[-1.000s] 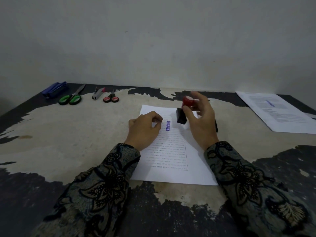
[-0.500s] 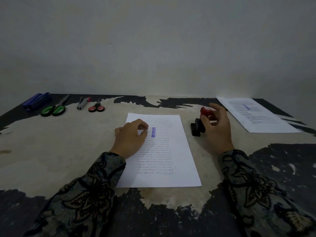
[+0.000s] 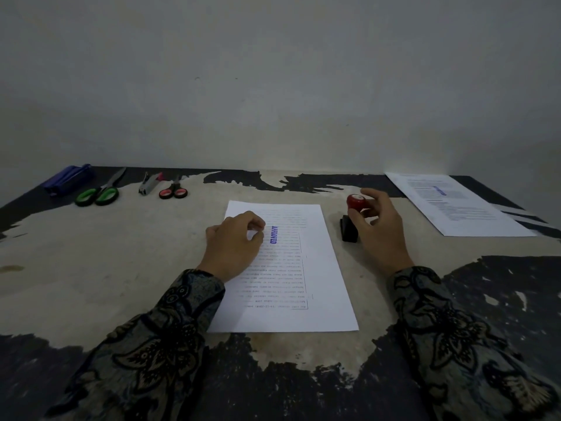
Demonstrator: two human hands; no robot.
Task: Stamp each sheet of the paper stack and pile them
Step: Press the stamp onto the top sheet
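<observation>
While the right hand (image 3: 379,229) holds the stamp (image 3: 352,218) just beside the right edge of the sheet (image 3: 315,268), its fingers curled round the red knob with the black base down on the counter (image 3: 121,268), the left hand (image 3: 233,244) rests on the sheet's upper left part, fingers loosely curled and pinching at the paper beside the blue APPROVED mark (image 3: 273,235). That mark suggests this sheet is done and is due to go to the pile of stamped sheets (image 3: 455,205) lying far right near the counter's back edge. Whether more sheets lie beneath it cannot be told. A single sheet is light, thin and floppy, and it will likely slide on the worn surface, so a pinch at a corner or edge, lifting it slightly to get a finger underneath, seems best; fresh ink may smear if touched. The stamp looks rigid and small, and its knob is the natural place for the grip.
</observation>
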